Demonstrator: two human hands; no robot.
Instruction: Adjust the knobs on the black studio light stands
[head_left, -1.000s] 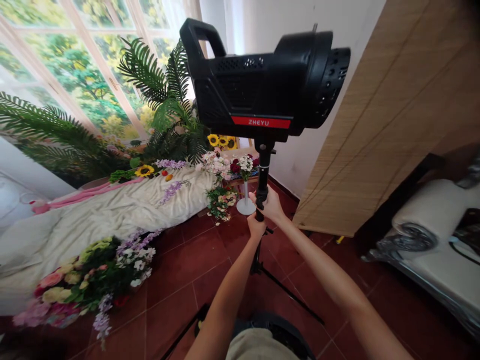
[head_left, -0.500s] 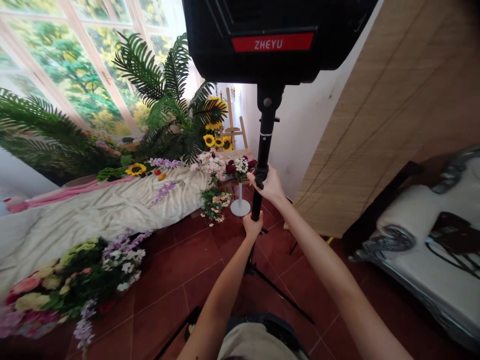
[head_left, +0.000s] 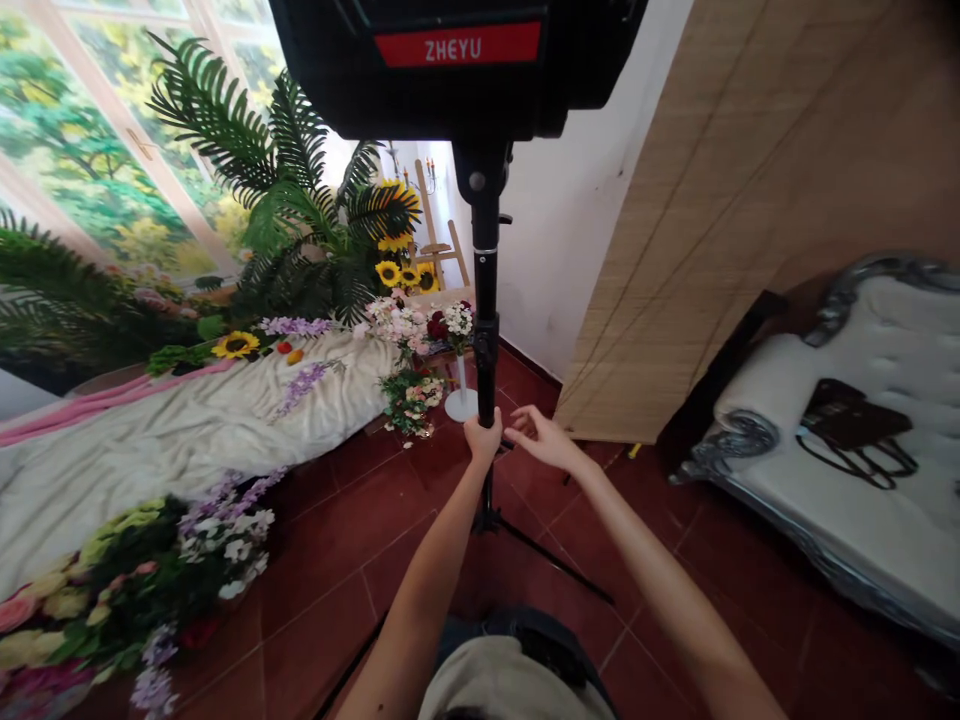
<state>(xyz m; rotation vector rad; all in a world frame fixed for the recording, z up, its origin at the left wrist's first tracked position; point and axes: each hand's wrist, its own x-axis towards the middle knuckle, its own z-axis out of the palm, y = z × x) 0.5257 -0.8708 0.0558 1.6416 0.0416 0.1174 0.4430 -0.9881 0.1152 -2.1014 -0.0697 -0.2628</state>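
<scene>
Head-camera view down both forearms, with the hands at centre. The left hand (head_left: 481, 438) has its grip closed around the pole of a black light stand (head_left: 486, 300). The right hand (head_left: 544, 441) has its grip open, its fingers (head_left: 525, 421) spread and curved just beside the pole, not touching it. Directly below the hands, a tripod leg (head_left: 547, 560) of the stand angles across the red tile floor (head_left: 352, 500), and a beige garment (head_left: 510, 680) occupies the bottom edge of the view. At the top of the pole sits a black studio light (head_left: 457, 70) bearing a red ZHEYU label, cut off by the upper frame edge. To the left, a mound of flowers (head_left: 150, 570) lies on the floor near a draped white cloth (head_left: 187, 430) with a pink fabric strip (head_left: 97, 405) along its far side. Just left of the pole, a bouquet (head_left: 409, 400) lies on the floor beside a white pedestal stand (head_left: 460, 403). To the right stand a bamboo blind (head_left: 675, 250) and a white tufted sofa (head_left: 862, 340) carrying a dark bag (head_left: 851, 415). Farthest back are palm fronds (head_left: 292, 200), sunflowers (head_left: 397, 272), a wooden easel (head_left: 442, 240) and a window mural (head_left: 97, 130).
</scene>
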